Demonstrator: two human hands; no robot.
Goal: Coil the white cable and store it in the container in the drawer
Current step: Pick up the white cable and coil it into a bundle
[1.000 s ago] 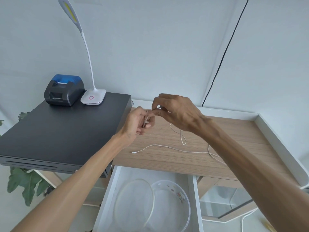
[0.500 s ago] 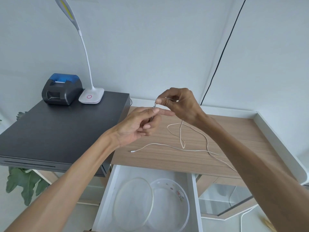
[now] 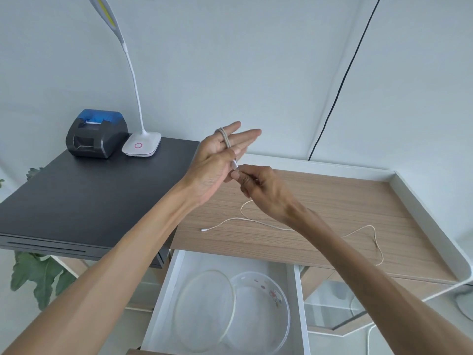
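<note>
Your left hand [image 3: 217, 160] is spread flat as a former, cable [image 3: 256, 221] looped over its fingers [image 3: 231, 129]; right hand [image 3: 263, 190] pinches the plug end to anchor the coil.

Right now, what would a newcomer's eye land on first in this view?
The two hands at centre: the left hand is raised flat with the thin white cable looped over its fingers, while the right hand pinches the cable by the left palm. The rest of the cable trails loose across the light wooden desktop. Below, the open white drawer holds a clear round plastic container.
</note>
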